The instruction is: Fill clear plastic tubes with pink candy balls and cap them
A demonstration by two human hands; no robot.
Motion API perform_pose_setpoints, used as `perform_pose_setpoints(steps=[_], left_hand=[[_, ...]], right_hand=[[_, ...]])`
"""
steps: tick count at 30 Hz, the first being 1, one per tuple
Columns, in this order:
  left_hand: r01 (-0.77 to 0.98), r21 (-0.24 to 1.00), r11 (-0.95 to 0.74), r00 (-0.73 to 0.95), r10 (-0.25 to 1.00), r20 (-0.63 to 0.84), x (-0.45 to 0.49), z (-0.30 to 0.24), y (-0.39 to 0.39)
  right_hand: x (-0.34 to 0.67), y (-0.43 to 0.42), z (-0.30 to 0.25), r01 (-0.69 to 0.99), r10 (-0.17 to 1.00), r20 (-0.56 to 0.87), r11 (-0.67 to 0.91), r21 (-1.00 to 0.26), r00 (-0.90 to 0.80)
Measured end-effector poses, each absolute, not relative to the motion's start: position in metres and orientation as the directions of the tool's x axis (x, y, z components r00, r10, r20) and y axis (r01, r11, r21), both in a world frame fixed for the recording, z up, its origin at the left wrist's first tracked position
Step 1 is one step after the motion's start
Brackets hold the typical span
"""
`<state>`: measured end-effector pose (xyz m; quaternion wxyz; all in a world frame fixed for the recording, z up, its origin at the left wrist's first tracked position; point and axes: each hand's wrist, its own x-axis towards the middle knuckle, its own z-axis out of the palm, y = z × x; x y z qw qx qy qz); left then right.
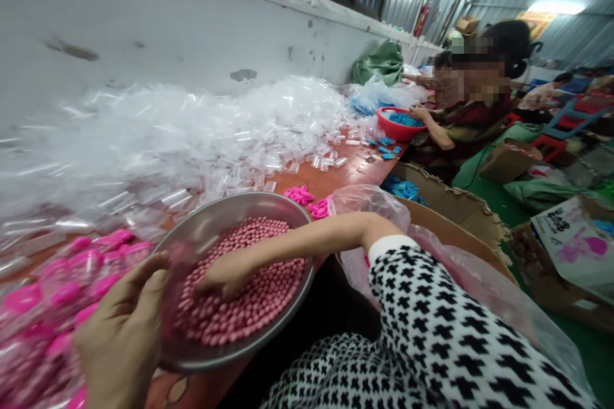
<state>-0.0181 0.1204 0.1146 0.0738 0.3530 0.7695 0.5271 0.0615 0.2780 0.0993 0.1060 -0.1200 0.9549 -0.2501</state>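
A wide steel bowl (249, 201) holds many round pink beads (268, 287). My right hand (223, 273) reaches down into them, its fingers curled and partly buried among the beads. At the bowl's left rim, my left hand (122, 326) is closed with thumb and fingers around a clear plastic tube (176, 268), blurred and tinted pink. Left of that hand lies a heap of bead-filled clear tubes with bright pink caps (62, 294). More loose pink caps (300, 195) sit just beyond the bowl.
Empty clear tubes (192, 134) are piled along the wall. Farther along the table, another person (472, 96) works at a red basin (400, 131) of blue pieces. A plastic-lined cardboard box (455, 239) stands at my right, with another cardboard box (480, 201) beyond.
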Motion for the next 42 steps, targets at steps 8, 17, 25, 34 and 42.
perform_pose_setpoints(steps=[8,17,25,34,42], left_hand=[[-0.050,0.998,0.026,-0.556,0.830,-0.049,0.013,0.126,0.133],[-0.280,0.957,-0.073,-0.487,0.870,-0.076,0.018,0.115,0.141],[-0.160,0.986,-0.047,-0.458,0.888,-0.032,0.015,0.112,0.141],[-0.090,0.993,-0.076,-0.390,0.920,0.035,0.015,0.116,0.141],[-0.169,0.985,-0.023,-0.437,0.898,-0.054,0.012,0.111,0.141]], right_hand=[[0.126,0.298,0.127,-0.064,0.048,0.075,0.201,-0.977,-0.996],[0.145,0.297,0.129,-0.108,0.271,0.157,0.187,-0.976,-0.950],[0.153,0.313,0.147,-0.103,0.118,0.186,0.501,-0.859,-0.975],[0.150,0.311,0.135,-0.078,0.085,0.105,0.278,-0.958,-0.991],[0.151,0.300,0.123,-0.141,0.276,0.218,0.274,-0.951,-0.936]])
